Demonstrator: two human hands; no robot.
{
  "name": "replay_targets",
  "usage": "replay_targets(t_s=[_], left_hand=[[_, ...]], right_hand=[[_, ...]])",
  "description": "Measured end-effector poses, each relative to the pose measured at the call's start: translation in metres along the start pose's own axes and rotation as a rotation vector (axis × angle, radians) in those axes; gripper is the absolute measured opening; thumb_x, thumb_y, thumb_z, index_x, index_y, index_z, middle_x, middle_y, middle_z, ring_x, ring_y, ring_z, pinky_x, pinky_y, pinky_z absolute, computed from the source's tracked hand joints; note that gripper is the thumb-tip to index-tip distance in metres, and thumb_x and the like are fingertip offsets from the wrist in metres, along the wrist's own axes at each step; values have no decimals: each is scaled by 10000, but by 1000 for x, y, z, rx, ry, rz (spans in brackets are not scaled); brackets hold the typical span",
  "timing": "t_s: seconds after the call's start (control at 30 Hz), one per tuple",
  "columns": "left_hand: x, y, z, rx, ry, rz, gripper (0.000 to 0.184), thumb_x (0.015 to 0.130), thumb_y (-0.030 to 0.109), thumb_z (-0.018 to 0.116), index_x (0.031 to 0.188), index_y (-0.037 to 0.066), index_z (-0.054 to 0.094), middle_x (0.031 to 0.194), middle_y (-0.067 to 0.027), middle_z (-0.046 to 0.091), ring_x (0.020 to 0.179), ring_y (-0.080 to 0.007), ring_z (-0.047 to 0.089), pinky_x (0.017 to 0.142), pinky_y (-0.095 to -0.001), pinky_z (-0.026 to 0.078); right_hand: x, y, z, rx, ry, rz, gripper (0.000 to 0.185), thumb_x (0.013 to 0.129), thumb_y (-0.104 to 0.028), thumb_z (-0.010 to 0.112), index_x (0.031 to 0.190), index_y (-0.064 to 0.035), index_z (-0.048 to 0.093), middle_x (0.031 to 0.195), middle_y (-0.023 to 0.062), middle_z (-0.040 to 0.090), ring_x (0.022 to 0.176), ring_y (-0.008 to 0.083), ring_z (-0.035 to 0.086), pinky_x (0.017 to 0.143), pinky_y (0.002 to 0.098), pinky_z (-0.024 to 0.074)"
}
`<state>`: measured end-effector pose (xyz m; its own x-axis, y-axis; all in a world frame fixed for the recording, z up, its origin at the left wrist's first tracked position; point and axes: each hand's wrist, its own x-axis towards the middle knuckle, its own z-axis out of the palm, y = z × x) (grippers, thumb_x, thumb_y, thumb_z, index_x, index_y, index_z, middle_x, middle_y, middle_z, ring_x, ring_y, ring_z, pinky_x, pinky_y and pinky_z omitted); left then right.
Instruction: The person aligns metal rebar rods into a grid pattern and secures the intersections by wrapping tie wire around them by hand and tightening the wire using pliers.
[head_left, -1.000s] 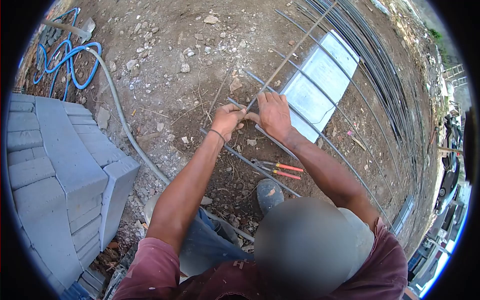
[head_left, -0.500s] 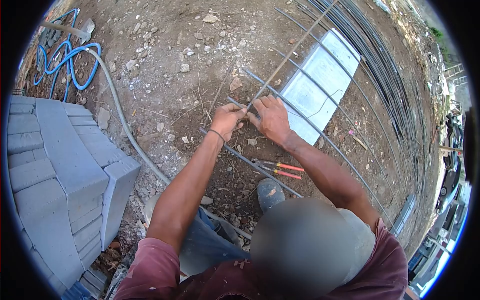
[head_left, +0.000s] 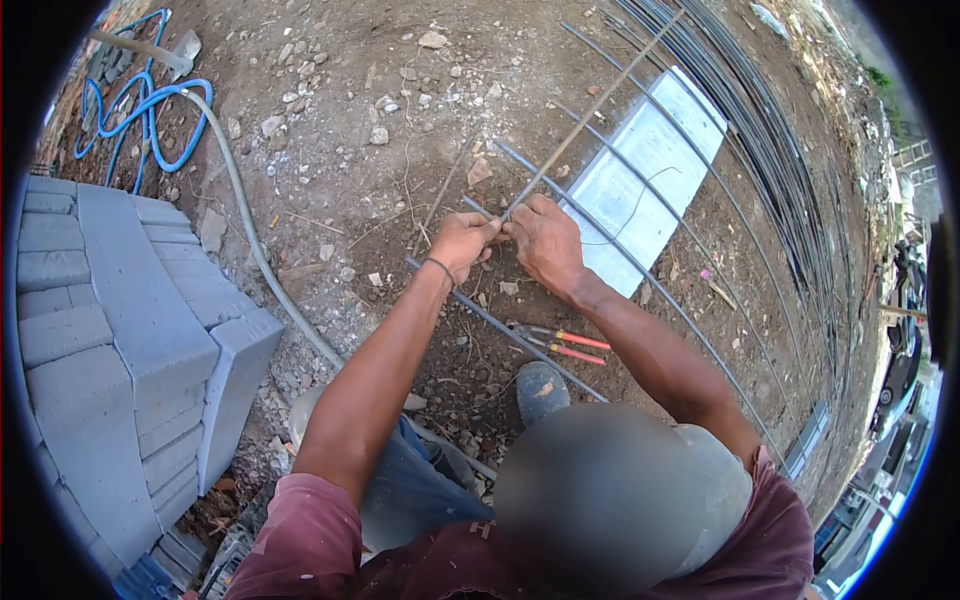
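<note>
My left hand (head_left: 464,246) is closed, thumb and fingers pinched together where a thin brown steel rod (head_left: 600,100) crosses the end of a grey rebar (head_left: 476,206). Close beside it, my right hand (head_left: 548,242) is also closed, its fingertips bent in at the same crossing. Whatever the fingertips pinch there is too small and covered to make out. The rod slants from the hands to the upper right, across several parallel rebars (head_left: 650,262). Below my hands, pincers with red-orange handles (head_left: 580,353) lie on the dirt, near another rebar (head_left: 510,334).
A pale flat slab (head_left: 640,200) lies under the rebars at right. Beyond it curves a bundle of long rebars (head_left: 760,110). Grey concrete blocks (head_left: 150,320) are stacked at left. A grey hose (head_left: 245,220) and a coiled blue hose (head_left: 150,115) lie near a shovel (head_left: 180,58).
My hands have drawn slightly closer together at the crossing, and the right fingers are more curled. The whole view has shifted a little; pincers and rebars stay in place.
</note>
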<state>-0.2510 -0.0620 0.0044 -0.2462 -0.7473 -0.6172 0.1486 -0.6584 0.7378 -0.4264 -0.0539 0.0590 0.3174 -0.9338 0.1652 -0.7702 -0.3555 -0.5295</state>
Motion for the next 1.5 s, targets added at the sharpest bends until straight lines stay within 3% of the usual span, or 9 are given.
replay_targets(t_s=[0.27, 0.33, 0.43, 0.57, 0.83, 0.93, 1.1, 1.33, 1.5], left_hand=[[-5, 11, 5, -49, 41, -85, 67, 990, 78, 673, 1012, 21, 700, 909, -48, 727, 814, -98, 667, 566, -226, 448], [-8, 10, 6, -82, 44, -71, 51, 988, 61, 662, 997, 22, 693, 911, -55, 726, 764, -102, 660, 556, -226, 452], [2, -3, 2, -59, 31, -22, 41, 979, 29, 651, 989, 21, 690, 902, -60, 723, 737, -110, 658, 557, -231, 455], [4, -6, 1, -12, 64, -3, 46, 970, 6, 641, 976, 5, 687, 892, -66, 722, 761, -126, 680, 553, -237, 455], [10, -10, -2, -87, 55, -75, 61, 960, 9, 642, 981, -22, 691, 863, -93, 735, 712, -147, 702, 564, -225, 540], [8, -7, -9, -248, 5, -157, 74, 956, 8, 646, 1012, 3, 694, 896, -83, 743, 736, -154, 708, 605, -244, 564], [13, -13, -29, -353, -114, -225, 96, 968, 38, 638, 1056, 24, 673, 969, -75, 733, 812, -157, 704, 683, -323, 585], [24, -20, -41, -466, -187, -368, 199, 936, 32, 641, 1134, 52, 638, 1073, -73, 713, 939, -186, 684, 786, -377, 559], [19, -16, -46, -558, -223, -354, 216, 958, 109, 617, 1160, 35, 629, 1070, -84, 714, 949, -220, 692, 785, -420, 563]], right_hand=[[40, -1, -3, -97, 59, -273, 134, 756, -151, 739, 817, -91, 636, 895, 100, 655, 878, 327, 623, 791, 459, 425], [51, 6, 4, -64, -241, 4, 153, 740, -181, 752, 838, -96, 670, 840, 102, 675, 903, 329, 623, 791, 482, 406], [55, 6, 19, -129, -257, 63, 206, 698, -231, 787, 839, -106, 703, 783, 111, 684, 924, 319, 624, 796, 467, 383], [51, -2, 26, -25, 65, 30, 194, 669, -237, 791, 803, -109, 732, 737, 122, 683, 905, 320, 625, 811, 457, 365], [63, 8, 25, -262, -403, -35, 178, 732, -274, 715, 704, -105, 762, 798, 160, 719, 922, 354, 623, 784, 515, 362], [73, -25, -3, -262, -599, 156, 285, 799, -333, 710, 875, -72, 796, 964, 183, 755, 1016, 379, 619, 870, 548, 375], [67, -35, 14, -301, -553, 195, 327, 796, -316, 689, 960, -48, 777, 996, 178, 755, 1066, 378, 603, 923, 564, 361], [47, -29, 26, -209, -260, 115, 210, 779, -228, 650, 812, -44, 746, 895, 188, 729, 1009, 374, 593, 964, 559, 300], [45, -25, 30, -215, -256, 88, 210, 789, -228, 652, 816, -42, 744, 899, 189, 724, 1040, 377, 585, 979, 571, 291]])
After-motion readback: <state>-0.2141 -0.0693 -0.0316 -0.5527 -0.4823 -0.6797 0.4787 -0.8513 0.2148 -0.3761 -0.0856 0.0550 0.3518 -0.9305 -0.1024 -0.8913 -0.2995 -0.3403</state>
